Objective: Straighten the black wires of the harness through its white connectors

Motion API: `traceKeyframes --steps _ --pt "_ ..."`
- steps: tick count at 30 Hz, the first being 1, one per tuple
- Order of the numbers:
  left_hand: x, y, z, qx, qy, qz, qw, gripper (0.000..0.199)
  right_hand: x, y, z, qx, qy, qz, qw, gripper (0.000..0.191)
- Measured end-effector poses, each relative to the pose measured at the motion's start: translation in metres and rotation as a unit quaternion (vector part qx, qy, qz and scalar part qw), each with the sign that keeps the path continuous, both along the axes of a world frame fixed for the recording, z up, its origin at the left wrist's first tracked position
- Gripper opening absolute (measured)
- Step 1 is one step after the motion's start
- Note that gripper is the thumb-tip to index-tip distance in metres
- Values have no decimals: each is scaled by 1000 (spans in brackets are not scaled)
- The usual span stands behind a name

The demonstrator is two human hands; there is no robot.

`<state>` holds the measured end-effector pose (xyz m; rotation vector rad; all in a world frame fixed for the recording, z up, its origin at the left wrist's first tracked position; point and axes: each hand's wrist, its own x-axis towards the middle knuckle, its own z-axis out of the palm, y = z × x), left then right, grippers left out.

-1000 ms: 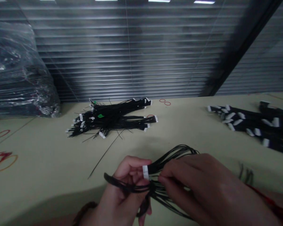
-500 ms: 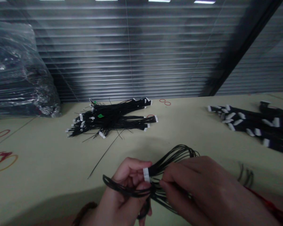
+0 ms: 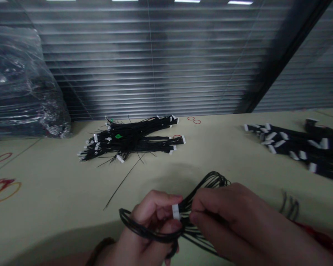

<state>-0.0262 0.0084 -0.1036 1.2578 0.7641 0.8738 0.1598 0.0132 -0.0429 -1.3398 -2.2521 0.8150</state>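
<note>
My left hand (image 3: 152,225) is closed on a wire harness, with the thumb and fingers around its white connector (image 3: 176,212). Black wires (image 3: 211,180) arch from the connector up to the right, and another loop of the harness (image 3: 144,231) curls over my left thumb. Just right of the connector my right hand (image 3: 227,214) pinches at the wires, thumb against forefinger. Its fingertips hide exactly which strand they grip.
A pile of black harnesses with white connectors (image 3: 133,136) lies by the blinds, a single wire (image 3: 123,184) in front of it. More harnesses (image 3: 291,142) lie at right. A plastic bag (image 3: 24,88) stands at left, near rubber bands (image 3: 7,188).
My left hand and the white connector have shifted slightly right and down, closer to my right fingertips. The wire loop over my left thumb has dropped a little. The piles stay put.
</note>
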Motion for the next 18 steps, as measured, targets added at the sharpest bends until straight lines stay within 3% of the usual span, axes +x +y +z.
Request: traceKeyframes --steps 3,11,18 --pt "-1 -1 -1 5 5 -1 1000 14 0 1 0 -1 -38 -7 999 23" --pt "0 -1 -1 20 -9 -16 1000 16 -4 4 -1 120 -112 -11 986 30" --pt "9 6 7 -51 -36 4 998 19 -2 0 -1 168 -109 28 979 16"
